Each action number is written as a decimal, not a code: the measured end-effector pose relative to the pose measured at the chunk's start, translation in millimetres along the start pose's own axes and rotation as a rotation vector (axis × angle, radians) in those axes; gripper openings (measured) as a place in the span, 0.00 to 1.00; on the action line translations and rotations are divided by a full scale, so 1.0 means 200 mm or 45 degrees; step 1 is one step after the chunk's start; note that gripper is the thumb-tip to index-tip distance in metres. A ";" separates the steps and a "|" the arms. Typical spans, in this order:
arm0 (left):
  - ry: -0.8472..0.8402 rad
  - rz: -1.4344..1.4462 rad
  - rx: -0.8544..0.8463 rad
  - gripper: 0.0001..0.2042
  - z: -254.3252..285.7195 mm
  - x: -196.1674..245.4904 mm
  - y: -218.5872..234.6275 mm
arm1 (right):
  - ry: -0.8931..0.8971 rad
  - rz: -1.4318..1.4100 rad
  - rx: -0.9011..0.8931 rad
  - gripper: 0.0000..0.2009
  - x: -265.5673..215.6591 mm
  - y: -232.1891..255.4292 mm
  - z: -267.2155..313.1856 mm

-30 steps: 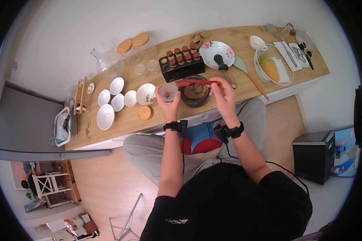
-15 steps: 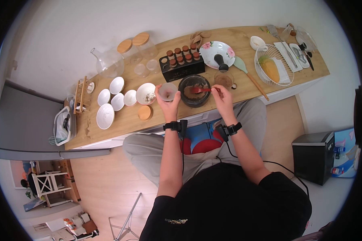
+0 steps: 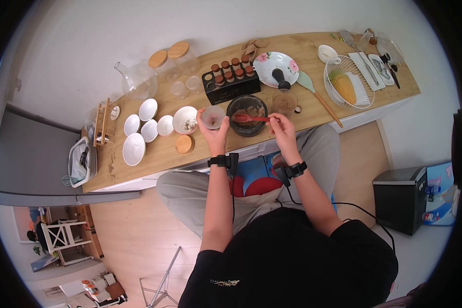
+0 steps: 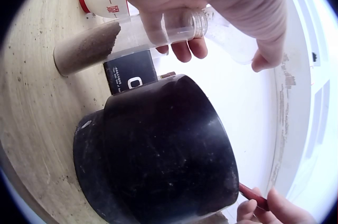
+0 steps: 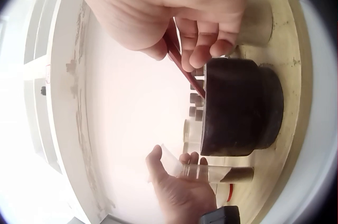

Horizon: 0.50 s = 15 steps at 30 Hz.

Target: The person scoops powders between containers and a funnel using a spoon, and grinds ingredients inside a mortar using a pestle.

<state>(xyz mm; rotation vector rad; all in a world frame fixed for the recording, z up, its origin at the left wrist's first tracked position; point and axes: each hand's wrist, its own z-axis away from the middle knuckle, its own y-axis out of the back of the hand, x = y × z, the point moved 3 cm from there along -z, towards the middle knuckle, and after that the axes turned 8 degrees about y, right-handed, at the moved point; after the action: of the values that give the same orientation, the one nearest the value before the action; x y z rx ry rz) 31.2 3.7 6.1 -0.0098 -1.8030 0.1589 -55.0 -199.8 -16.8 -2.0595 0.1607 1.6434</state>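
My left hand (image 3: 215, 136) grips the neck of a clear tube-shaped bottle (image 4: 132, 36), with brown powder (image 4: 84, 51) filling its lower part. A translucent funnel (image 3: 212, 118) sits in the bottle's mouth, wide end up. Right beside it stands a black mortar (image 4: 169, 145) holding more brown powder (image 3: 255, 111). My right hand (image 3: 284, 134) pinches the handle of a red spoon (image 3: 244, 118), thumb against fingers. The spoon's head lies inside the mortar, toward its left side, while its handle crosses the right rim.
Behind the mortar, a black rack (image 3: 233, 91) holds several corked vials. Several white bowls (image 3: 134, 149) and a round wooden lid (image 3: 185, 144) are at left. On the right are a glass cup of powder (image 3: 285, 101), a spatula (image 3: 321, 102) and a wire basket (image 3: 364, 102).
The red spoon went from beside the funnel's rim down into the mortar, then shifted left within the powder. My right hand lowered with it; my left hand stayed almost still with the bottle.
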 end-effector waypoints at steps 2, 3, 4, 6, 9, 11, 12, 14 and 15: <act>0.011 0.007 0.002 0.34 0.00 0.00 0.00 | -0.027 -0.033 0.015 0.09 0.01 0.01 0.01; 0.010 0.005 0.000 0.34 0.00 0.00 0.00 | -0.055 -0.066 0.030 0.09 0.00 0.01 0.02; 0.009 0.002 -0.001 0.34 0.00 0.00 0.00 | -0.054 -0.066 0.028 0.09 0.00 0.01 0.02; 0.005 -0.004 -0.002 0.34 0.00 0.00 0.00 | -0.133 -0.086 0.104 0.09 -0.02 0.01 0.02; 0.002 -0.016 -0.003 0.34 0.00 -0.01 0.00 | -0.111 -0.161 0.101 0.10 -0.04 0.02 0.01; 0.003 -0.022 -0.002 0.34 0.00 -0.01 0.01 | -0.091 -0.186 0.104 0.09 -0.07 0.02 0.00; -0.003 -0.028 -0.001 0.35 0.00 -0.01 0.01 | -0.071 -0.211 0.107 0.09 -0.09 0.02 -0.01; -0.009 -0.035 0.001 0.35 0.00 -0.01 0.01 | -0.045 -0.219 0.106 0.09 -0.14 0.00 -0.02; -0.017 -0.040 0.002 0.35 -0.01 -0.01 0.01 | -0.020 -0.227 0.107 0.09 -0.18 -0.01 -0.03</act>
<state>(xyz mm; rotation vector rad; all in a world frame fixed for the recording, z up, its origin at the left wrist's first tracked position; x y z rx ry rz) 32.9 5.0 3.4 0.0203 -1.8153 0.1380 -58.4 -207.9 18.6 -1.9385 0.0383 1.5183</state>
